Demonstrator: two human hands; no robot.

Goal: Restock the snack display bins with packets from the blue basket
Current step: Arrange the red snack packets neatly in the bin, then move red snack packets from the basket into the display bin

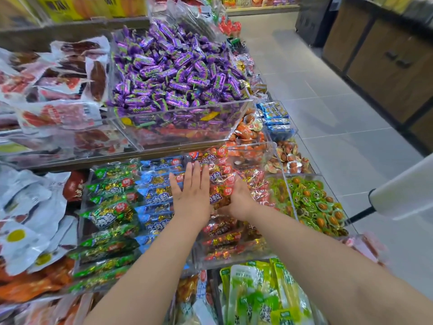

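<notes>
Clear acrylic bins hold rows of snack packets: green packets (pixel 107 212), blue packets (pixel 155 191) and red packets (pixel 222 184). My left hand (pixel 192 191) lies flat with straight fingers on the border between the blue and the red packets, pressing them. My right hand (pixel 239 198) reaches into the red packets' bin with its fingers curled down among the red packets; what it grips is hidden. The blue basket is out of view.
A big clear bin of purple candies (pixel 173 73) stands on the shelf above. Left are white-and-red meat packs (pixel 58 109). Right are bins of green egg packets (pixel 314 202) and orange ones (pixel 248 134). A white roll (pixel 403 191) juts in at the right, over the tiled aisle floor.
</notes>
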